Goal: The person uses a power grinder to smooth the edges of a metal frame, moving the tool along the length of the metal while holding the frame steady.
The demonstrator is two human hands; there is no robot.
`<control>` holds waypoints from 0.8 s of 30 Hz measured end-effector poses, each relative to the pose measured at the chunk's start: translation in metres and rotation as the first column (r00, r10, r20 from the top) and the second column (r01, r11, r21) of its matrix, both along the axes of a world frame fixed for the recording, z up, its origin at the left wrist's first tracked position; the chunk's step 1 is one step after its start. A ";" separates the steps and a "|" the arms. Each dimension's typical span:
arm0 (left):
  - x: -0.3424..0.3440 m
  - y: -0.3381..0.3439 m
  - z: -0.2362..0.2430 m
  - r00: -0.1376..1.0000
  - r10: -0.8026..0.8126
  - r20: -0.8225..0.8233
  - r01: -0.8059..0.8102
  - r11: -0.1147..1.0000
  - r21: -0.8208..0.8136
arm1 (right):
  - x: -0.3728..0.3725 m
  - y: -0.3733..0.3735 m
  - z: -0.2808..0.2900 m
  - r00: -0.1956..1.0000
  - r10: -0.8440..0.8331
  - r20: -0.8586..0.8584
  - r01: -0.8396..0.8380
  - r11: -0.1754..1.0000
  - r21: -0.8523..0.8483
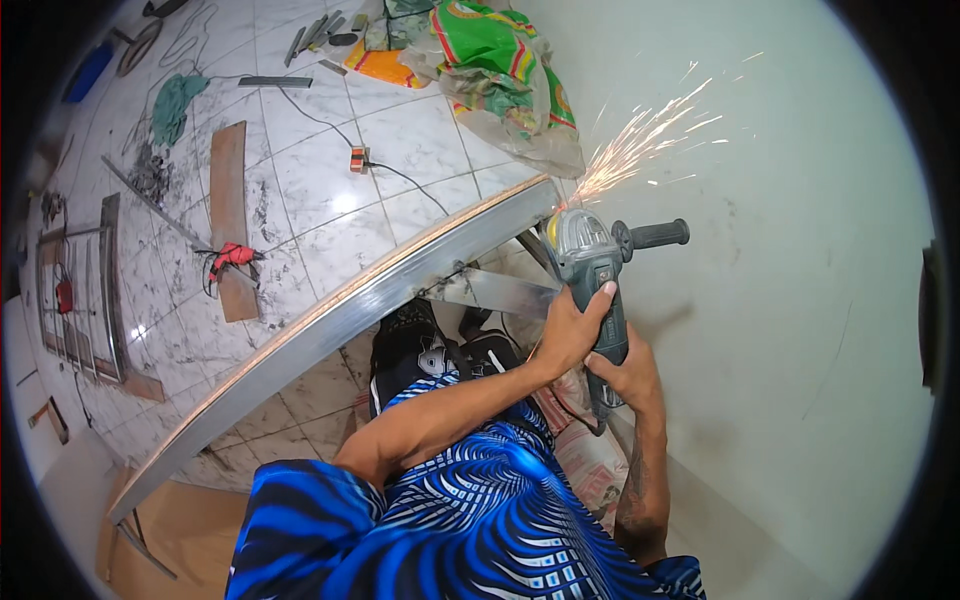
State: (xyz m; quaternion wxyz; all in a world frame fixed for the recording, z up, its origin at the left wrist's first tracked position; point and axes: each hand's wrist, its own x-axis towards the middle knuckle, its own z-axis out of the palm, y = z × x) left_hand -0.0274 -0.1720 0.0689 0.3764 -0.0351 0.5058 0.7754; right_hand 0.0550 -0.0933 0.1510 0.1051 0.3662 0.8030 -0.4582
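Both my hands are closed around a dark angle grinder (588,262). My left hand (572,332) grips the body, thumb laid along its top, while my right hand (630,372) wraps the rear end near the cord. The grinder's head meets the far right corner of a long metal frame (375,290) with a thin wooden panel edge (330,297) along it. Bright sparks (640,150) fly up and right from that contact. The disc is mostly hidden by the guard. A black side handle (655,234) sticks out rightward, unheld. A flat metal brace (495,292) joins the frame below.
A pale wall (780,300) stands close on the right. Green plastic sacks (490,50) lie beyond the frame. Across the tiled floor are a cord connector (359,159), a wooden plank (228,190), a red clamp-like tool (234,256), a green cloth (178,105) and another metal frame (110,290).
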 end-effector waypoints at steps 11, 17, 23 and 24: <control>0.010 0.049 -0.001 0.995 0.093 -0.047 -0.096 0.994 -0.053 | 0.000 0.045 0.004 0.995 0.088 -0.045 -0.088 0.996 0.020; 0.017 0.053 0.010 0.986 0.164 -0.031 -0.167 0.980 -0.106 | 0.006 0.075 -0.005 0.978 0.210 -0.001 -0.210 0.978 0.003; 0.026 0.054 0.012 0.976 0.200 -0.081 -0.214 0.944 -0.252 | 0.014 0.083 -0.013 0.979 0.204 -0.022 -0.205 0.962 -0.178; 0.026 0.052 0.015 0.978 0.193 -0.079 -0.208 0.938 -0.278 | 0.016 0.082 -0.013 0.980 0.195 -0.027 -0.196 0.961 -0.197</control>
